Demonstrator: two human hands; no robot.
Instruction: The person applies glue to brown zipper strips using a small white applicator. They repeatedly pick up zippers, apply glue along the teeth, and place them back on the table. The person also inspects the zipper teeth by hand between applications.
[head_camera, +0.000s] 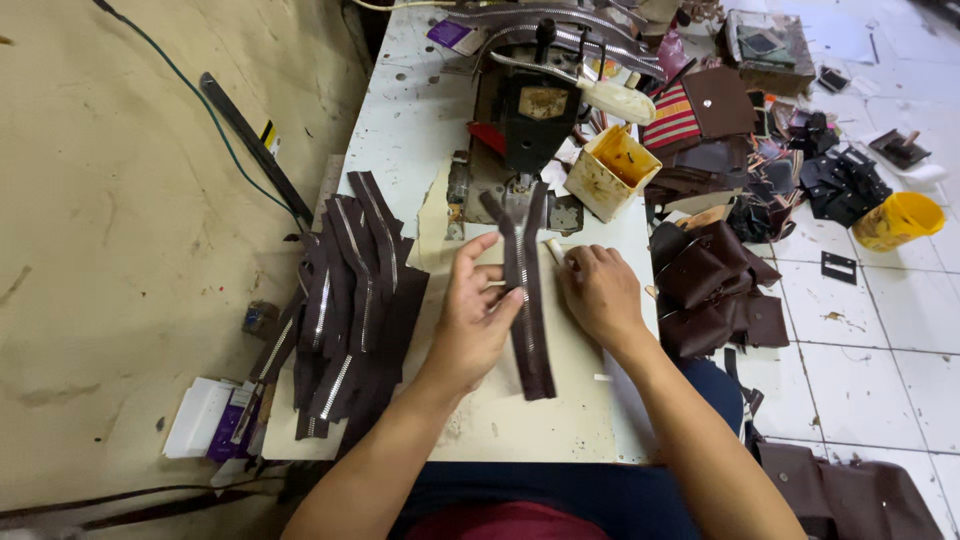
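Surface: a worn white worktable (400, 130), stained and scuffed, with a tan floor off to the left of my hands and white tiles to the right.

Item, between my hands: one dark brown zipper strip (527, 300) with silver teeth, lying lengthwise away from me on the table. Its near end lies past my left wrist; its far end splits into two tapes at the foot of the machine.

My left hand (478, 320): fingers spread and curled, thumb and fingertips pressing the strip's left edge.

My right hand (603, 295): knuckles bent, lying just beside the strip's right edge; fingers closed on a small pale piece (555, 250), though I cannot tell how firmly.

Left of my left hand: a heap of similar brown zipper strips (350, 320) hanging over the table edge.

Right of my right hand: a stack of brown leather pieces (710, 285).

Beyond my fingers: a black press machine (530, 110) with a pale handle, and beside it a stained cream-coloured square tub (612, 170).

Farthest right: a yellow bucket (897, 220) on the tiles.
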